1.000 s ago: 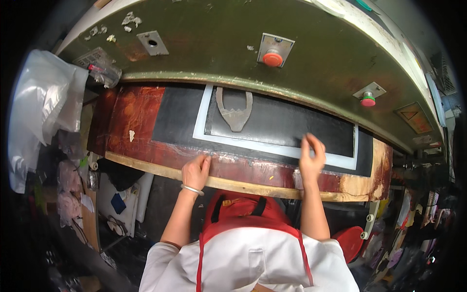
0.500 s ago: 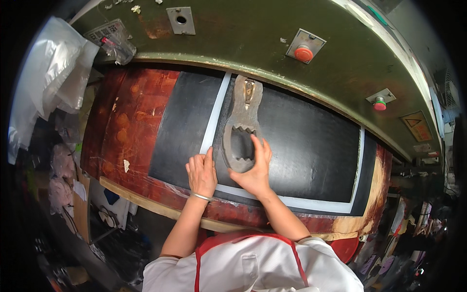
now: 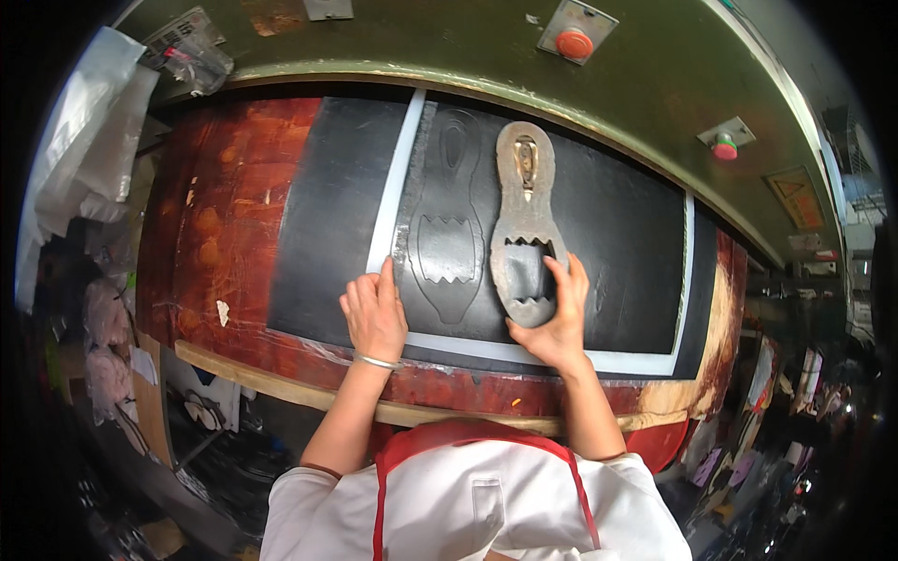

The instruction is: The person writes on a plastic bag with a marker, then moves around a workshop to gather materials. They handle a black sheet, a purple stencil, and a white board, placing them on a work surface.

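Note:
A grey metal cutting die in the outline of a shoe sole (image 3: 510, 220) stands on a black sheet (image 3: 617, 252). My right hand (image 3: 561, 323) grips the die's near end, thumb at its near tip and fingers over its right wall by the zigzag-edged opening. To the left of the die, a sole-shaped cut outline (image 3: 447, 248) shows in the black sheet, with a smaller oval and a zigzag-ended shape inside it. My left hand (image 3: 376, 318) lies open, fingers extended, on the sheet's left side by the white border strip (image 3: 398, 187). A bangle circles the left wrist.
Close behind the sheet stands the green machine beam (image 3: 421, 42), bearing a red push button (image 3: 573, 43) and a smaller red-and-green button (image 3: 725, 148). The worn reddish board (image 3: 234, 196) extends left. Clear plastic bags (image 3: 89, 122) hang at the far left.
My right hand has moved the die to the right, uncovering the sole-shaped cut outline in the sheet. My left hand stays beside the white strip. The view has shifted slightly.

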The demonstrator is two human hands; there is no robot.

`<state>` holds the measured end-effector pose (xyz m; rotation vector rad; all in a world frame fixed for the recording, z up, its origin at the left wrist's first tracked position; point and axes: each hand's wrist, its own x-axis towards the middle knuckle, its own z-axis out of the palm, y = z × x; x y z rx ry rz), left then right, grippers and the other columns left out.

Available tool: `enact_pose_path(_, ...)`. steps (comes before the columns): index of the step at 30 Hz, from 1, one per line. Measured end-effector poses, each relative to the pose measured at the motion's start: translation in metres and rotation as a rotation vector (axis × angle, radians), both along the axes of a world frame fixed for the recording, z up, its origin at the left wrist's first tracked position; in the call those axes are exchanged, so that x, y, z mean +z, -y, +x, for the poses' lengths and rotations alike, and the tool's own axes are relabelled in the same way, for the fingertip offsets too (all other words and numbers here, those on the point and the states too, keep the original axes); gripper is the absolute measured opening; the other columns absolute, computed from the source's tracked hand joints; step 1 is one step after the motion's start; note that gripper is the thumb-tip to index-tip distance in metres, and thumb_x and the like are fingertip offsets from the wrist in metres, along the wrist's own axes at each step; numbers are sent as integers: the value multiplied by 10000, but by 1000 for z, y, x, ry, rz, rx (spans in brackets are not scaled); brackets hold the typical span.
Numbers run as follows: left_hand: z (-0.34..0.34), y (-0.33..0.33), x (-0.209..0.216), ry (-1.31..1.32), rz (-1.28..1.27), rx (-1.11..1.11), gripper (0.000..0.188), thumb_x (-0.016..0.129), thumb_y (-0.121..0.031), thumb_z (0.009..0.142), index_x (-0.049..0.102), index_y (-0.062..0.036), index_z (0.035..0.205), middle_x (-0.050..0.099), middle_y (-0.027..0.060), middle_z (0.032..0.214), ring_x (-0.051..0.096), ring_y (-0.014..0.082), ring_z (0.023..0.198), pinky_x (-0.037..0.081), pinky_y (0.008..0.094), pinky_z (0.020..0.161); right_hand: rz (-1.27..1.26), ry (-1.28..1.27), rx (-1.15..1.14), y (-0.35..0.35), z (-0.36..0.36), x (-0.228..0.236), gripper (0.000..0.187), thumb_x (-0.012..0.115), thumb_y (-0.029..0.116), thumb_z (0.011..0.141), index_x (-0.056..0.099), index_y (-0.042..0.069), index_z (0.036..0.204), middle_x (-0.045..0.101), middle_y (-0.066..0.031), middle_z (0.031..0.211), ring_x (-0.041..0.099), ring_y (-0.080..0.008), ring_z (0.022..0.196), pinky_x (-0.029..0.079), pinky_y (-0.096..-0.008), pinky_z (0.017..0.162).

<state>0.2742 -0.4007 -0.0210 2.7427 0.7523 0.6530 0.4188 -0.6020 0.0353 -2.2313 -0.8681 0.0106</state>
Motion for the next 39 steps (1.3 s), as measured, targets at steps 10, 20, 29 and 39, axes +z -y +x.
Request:
enact_pose_path(10, 17, -10, -1, -46, -58, 2, 577, 607, -13, 728, 493, -37, 1293, 474, 83, 930, 464, 260, 893, 345, 392, 796, 33, 30, 3, -7, 19, -21, 975, 797, 133, 514, 322, 50, 1361, 294, -273, 1359, 289, -452, 1259, 286, -508, 1040)
enact_pose_path(20, 57, -44, 23, 12, -122, -148, 450, 592, -17, 796, 523, -39, 1240, 515, 133, 946, 500, 303, 885, 397, 407, 791, 206, -32, -338, 27, 121, -21, 726, 611, 216, 861, 215, -22, 1421, 310, -252, 1415, 335, -354, 1301, 315, -419, 1055)
enact_pose_path(29, 105, -39, 4, -10, -144, -102, 173, 614, -129, 832, 651, -53, 983, 584, 101, 748, 550, 283, 728, 405, 386, 681, 212, 433, -806, 63, 307, 57, 777, 248, 488, 970, 39, -109, 1421, 33, -365, 1461, 41, -454, 1381, 60, -472, 1127)
enact_pose_path(39, 193, -76, 14, 74, -121, -36, 93, 617, -173, 833, 673, -107, 867, 596, 103, 629, 582, 302, 601, 439, 390, 591, 339, 505, -782, 57, 311, 34, 742, 232, 479, 977, 43, -67, 1442, 27, -309, 1489, 26, -397, 1404, 54, -439, 1130)
